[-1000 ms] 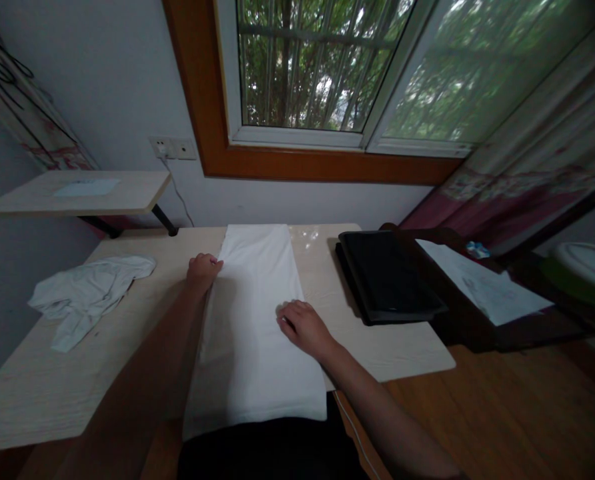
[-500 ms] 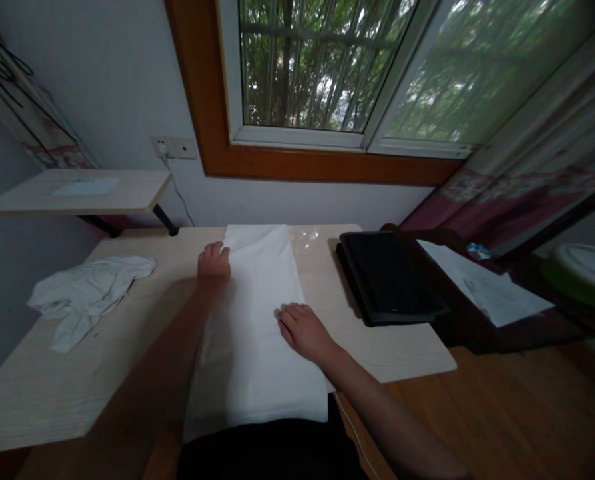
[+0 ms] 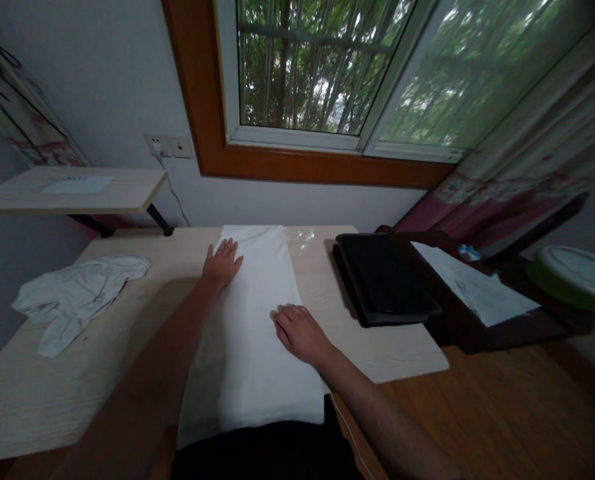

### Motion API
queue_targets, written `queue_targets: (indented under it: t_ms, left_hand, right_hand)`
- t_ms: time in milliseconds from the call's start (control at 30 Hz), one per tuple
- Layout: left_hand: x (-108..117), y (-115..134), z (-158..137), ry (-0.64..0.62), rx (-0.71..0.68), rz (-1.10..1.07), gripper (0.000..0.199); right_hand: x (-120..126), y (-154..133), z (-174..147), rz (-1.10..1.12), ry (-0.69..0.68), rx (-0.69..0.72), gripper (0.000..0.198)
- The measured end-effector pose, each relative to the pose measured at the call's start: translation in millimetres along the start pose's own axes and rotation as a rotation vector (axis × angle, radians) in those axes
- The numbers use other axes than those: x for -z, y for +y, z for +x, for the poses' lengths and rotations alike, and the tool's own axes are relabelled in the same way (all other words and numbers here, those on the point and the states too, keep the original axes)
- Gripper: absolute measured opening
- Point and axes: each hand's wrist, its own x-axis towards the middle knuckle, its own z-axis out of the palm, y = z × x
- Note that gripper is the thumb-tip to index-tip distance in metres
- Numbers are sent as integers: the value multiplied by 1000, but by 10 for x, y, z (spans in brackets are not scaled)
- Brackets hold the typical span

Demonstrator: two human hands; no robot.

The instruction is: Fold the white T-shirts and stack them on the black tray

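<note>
A white cloth (image 3: 257, 333), folded into a long strip, lies across the desk (image 3: 377, 357) from the wall side to the near edge, its front end hanging over. My left hand (image 3: 222, 262) rests flat on its far left edge, fingers spread and holding nothing. Lower down, my right hand (image 3: 300, 331) lies palm down on the cloth's right side, fingers stretched out, slightly bent. What kind of cloth item it is, I cannot tell.
A crumpled white cloth (image 3: 82, 293) lies on the desk's left side. Behind it stands a raised shelf (image 3: 132, 190) with a paper on top. To the right sit a black folder-like stack (image 3: 384, 280) and a sheet of paper (image 3: 477, 283). A window (image 3: 317, 73) is ahead.
My left hand has moved from the cloth's left edge slightly inward and up onto its surface, its fingers now spread flatter. My right hand stays in place on the cloth.
</note>
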Motion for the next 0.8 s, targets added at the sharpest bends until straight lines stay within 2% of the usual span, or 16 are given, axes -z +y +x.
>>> queue_targets:
  t_ms: [133, 267, 467, 633, 800]
  left_hand:
    - [96, -205, -32, -68, 102, -16, 62]
    - [176, -180, -124, -92, 150, -30, 61]
    - [294, -34, -535, -23, 91, 19, 57]
    - [425, 149, -963, -52, 61, 87, 55]
    - [463, 521, -1193, -43, -38, 78, 57]
  right_hand:
    - [-2, -8, 1, 15, 4, -13, 21]
    - [14, -11, 4, 20, 1, -11, 21]
    - [28, -27, 33, 16, -6, -42, 21]
    - [57, -79, 210, 46, 94, -198, 21]
    - [-34, -242, 516, 126, 216, -281, 44]
